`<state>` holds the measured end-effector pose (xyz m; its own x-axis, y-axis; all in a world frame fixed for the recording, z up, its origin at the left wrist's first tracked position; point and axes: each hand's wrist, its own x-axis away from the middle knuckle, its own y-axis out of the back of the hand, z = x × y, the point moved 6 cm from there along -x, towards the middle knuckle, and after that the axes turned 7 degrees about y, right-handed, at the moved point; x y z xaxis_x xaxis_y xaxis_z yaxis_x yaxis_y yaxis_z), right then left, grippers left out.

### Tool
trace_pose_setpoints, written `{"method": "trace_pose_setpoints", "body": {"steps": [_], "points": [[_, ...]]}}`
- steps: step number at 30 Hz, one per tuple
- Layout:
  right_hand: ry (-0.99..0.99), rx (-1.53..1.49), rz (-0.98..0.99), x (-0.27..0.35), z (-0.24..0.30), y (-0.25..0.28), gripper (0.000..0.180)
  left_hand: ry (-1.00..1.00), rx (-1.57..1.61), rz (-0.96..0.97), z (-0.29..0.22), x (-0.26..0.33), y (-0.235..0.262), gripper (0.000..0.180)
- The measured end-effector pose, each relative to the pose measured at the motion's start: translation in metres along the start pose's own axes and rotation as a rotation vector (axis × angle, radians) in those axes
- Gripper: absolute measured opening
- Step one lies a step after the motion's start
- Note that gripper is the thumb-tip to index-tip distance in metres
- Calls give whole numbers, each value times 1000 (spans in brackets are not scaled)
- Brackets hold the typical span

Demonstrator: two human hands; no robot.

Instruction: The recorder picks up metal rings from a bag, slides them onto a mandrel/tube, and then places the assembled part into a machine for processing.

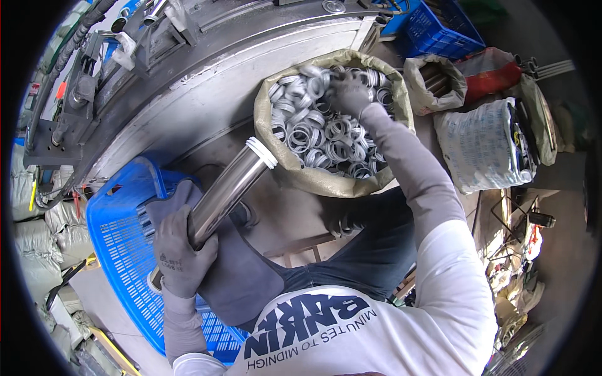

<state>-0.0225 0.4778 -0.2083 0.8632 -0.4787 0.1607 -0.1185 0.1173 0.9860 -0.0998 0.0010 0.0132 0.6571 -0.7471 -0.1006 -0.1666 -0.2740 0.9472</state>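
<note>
By a workbench (188,84), the left grip (179,254) wraps round a metal tube (229,191).

1. Metal tube (229,191): straight, polished, silvery; held aslant in the gloved left hand (182,250), its far end raised toward the sack.
2. End ring (261,152): white, ridged; seated around the tube's far end.
3. Loose rings (338,130): pale, ridged, many; heaped at varied angles inside the open sack (332,185), some blurred beside the gloved right hand (348,94).
</note>
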Motion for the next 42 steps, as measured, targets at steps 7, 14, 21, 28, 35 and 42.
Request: {"method": "trace_pose_setpoints", "body": {"steps": [7, 14, 21, 28, 35, 42], "points": [[8, -229, 284, 104, 59, 27, 48, -34, -8, -13, 1, 6, 1, 67], [-145, -450, -38, 97, -6, 76, 69, -26, -11, -30, -1, 8, 3, 67], [-549, -193, -126, 57, -96, 35, 83, -30, -24, -30, 1, 7, -1, 67], [-60, -67, -70, 70, 7, 16, 54, -34, -13, -29, 2, 5, 0, 67], [-300, -209, -252, 58, -38, 62, 57, -31, -2, -38, 0, 5, 6, 66], [-538, -107, 35, 61, -33, 20, 68, -25, 44, -22, -1, 5, 3, 64]]}}
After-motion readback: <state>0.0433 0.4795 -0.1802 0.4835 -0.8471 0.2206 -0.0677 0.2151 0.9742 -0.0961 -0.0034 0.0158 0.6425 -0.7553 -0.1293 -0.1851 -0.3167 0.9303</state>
